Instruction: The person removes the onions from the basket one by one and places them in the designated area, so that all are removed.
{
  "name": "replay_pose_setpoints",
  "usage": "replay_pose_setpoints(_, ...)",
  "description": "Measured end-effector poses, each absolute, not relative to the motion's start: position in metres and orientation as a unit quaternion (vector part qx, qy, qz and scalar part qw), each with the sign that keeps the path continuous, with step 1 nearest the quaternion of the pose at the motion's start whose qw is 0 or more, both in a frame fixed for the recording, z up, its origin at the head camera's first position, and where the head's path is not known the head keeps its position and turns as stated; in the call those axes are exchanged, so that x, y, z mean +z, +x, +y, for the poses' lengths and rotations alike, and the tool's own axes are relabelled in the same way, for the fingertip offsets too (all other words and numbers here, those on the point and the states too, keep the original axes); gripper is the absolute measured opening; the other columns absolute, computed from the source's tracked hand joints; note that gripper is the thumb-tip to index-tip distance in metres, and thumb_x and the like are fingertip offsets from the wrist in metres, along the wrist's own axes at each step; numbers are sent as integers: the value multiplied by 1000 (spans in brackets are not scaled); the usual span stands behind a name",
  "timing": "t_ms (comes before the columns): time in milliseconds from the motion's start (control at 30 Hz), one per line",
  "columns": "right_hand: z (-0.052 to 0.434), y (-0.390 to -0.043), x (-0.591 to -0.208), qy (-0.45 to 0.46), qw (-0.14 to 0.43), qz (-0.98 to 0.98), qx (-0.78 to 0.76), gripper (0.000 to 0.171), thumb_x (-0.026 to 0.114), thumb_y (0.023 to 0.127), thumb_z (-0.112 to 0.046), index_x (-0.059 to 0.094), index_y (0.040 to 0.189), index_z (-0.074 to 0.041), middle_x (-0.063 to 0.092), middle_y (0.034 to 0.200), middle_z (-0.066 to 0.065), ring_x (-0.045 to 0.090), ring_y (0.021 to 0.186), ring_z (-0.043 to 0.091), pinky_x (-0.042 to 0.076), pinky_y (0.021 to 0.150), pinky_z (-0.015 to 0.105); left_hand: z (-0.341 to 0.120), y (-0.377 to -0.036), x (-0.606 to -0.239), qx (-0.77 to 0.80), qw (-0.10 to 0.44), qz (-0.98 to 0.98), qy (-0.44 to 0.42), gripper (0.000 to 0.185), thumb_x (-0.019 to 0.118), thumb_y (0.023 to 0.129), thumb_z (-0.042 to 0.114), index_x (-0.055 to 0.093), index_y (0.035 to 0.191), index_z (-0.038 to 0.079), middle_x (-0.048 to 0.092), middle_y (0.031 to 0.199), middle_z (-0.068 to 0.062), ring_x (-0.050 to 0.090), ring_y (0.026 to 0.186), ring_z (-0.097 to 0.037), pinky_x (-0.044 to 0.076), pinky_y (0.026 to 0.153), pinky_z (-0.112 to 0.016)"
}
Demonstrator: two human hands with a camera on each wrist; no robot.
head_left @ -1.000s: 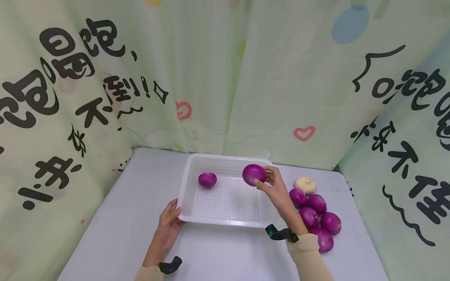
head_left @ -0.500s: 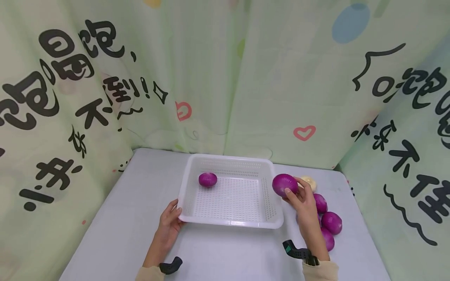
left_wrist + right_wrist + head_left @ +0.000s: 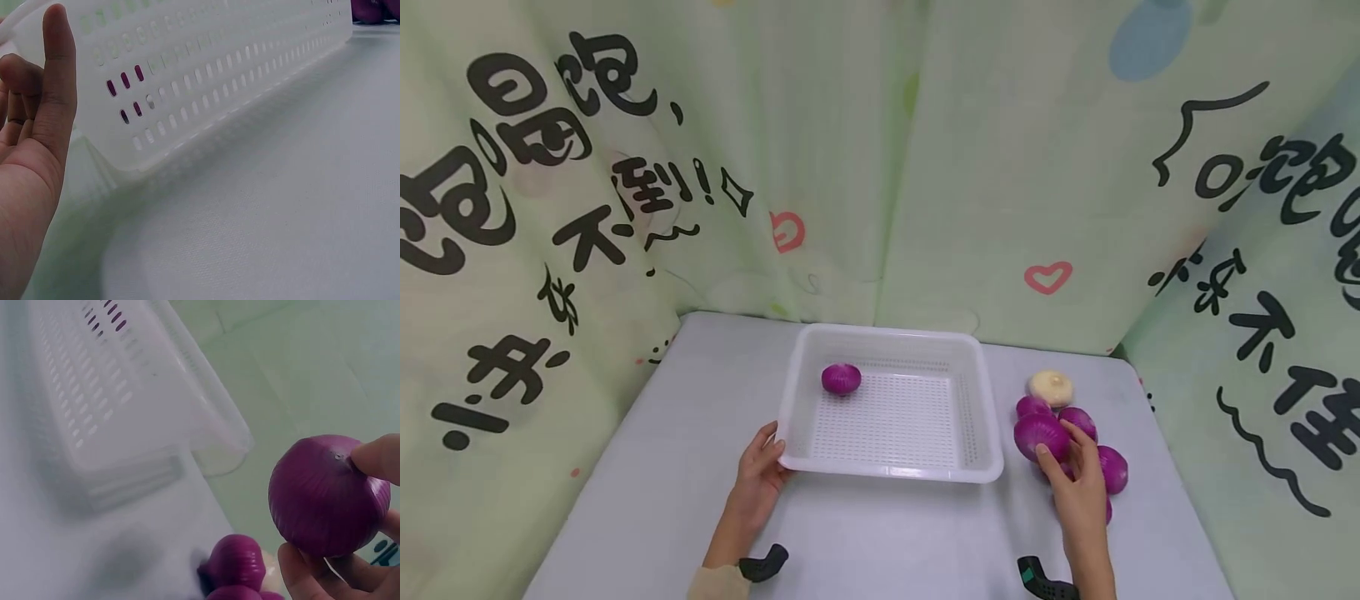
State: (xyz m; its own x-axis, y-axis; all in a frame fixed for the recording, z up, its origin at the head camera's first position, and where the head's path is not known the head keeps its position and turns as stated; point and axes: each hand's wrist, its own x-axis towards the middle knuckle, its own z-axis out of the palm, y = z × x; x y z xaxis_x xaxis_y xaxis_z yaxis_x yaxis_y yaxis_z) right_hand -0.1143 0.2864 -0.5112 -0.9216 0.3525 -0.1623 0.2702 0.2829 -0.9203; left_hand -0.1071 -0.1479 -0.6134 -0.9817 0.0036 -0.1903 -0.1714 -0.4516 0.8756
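Observation:
A white perforated basket [image 3: 891, 475] sits mid-table with one purple onion [image 3: 841, 378] in its far left part. My left hand [image 3: 763, 468] holds the basket's near left corner, thumb laid along the wall [image 3: 56, 94]. My right hand [image 3: 1063, 454] pinches a second purple onion [image 3: 1036, 433] just right of the basket, low over a pile of purple onions [image 3: 1112, 468]. In the right wrist view the fingertips [image 3: 375, 459] grip this onion [image 3: 328, 494] above another onion [image 3: 237, 562], beside the basket's corner [image 3: 212, 444].
A pale yellowish onion [image 3: 1051, 387] lies behind the pile. The grey table [image 3: 880, 542] is hemmed in by printed green curtains [image 3: 880, 167] on three sides. Black wrist mounts [image 3: 762, 564] sit near the front edge.
My right hand carried the purple onion from over the basket's far right corner, out past its right wall and down to the pile. The left hand stayed on the basket.

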Motion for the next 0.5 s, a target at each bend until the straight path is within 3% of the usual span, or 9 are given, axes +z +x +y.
replay_pose_setpoints(100,284,-109,-520,-205,61,-811,544,69,66,103,-34,34,161,-16,38,165,20,39,148,35,45,113,26,-151,-107,-614,846,54,525,-78,45,50,110,20,39,153,10,49,156,-16,64,125,-26,58,97,-31)
replay_pose_setpoints(167,284,-105,-526,-207,74,-819,530,68,66,103,-32,34,160,-10,42,160,23,44,140,36,43,95,8,-150,-107,-615,846,55,524,-80,44,50,110,20,39,152,12,50,155,-14,65,125,-26,58,97,-31)
replay_pose_setpoints(233,282,-101,-531,-211,75,-827,516,69,65,103,-31,32,158,-5,42,157,27,45,135,38,40,87,4,-150,-107,-617,847,52,522,-84,42,50,109,19,41,150,13,51,154,-13,66,123,-25,59,95,-31)
replay_pose_setpoints(300,281,-98,-535,-215,71,-837,498,71,65,103,-31,30,157,0,41,156,32,46,133,42,49,97,18,-151,-108,-618,847,50,523,-85,40,49,109,19,42,149,13,53,152,-12,67,122,-24,59,94,-30)
replay_pose_setpoints(367,280,-95,-539,-217,68,-851,472,72,67,102,-29,31,155,3,41,155,34,47,133,45,52,105,41,-151,-108,-619,847,50,522,-83,40,49,110,18,42,149,14,53,152,-12,67,122,-24,59,94,-30)
replay_pose_setpoints(433,279,-93,-543,-212,67,-869,441,71,68,101,-25,33,154,6,42,153,36,47,135,50,44,110,64,-151,-108,-619,847,51,523,-80,40,48,110,19,42,149,13,54,152,-12,67,122,-24,59,95,-30)
replay_pose_setpoints(500,279,-92,-547,-202,70,-888,407,69,70,98,-21,36,151,9,44,151,38,47,137,54,41,110,69,-150,-108,-618,848,54,522,-78,41,48,110,19,41,150,14,53,152,-12,67,123,-24,59,96,-30)
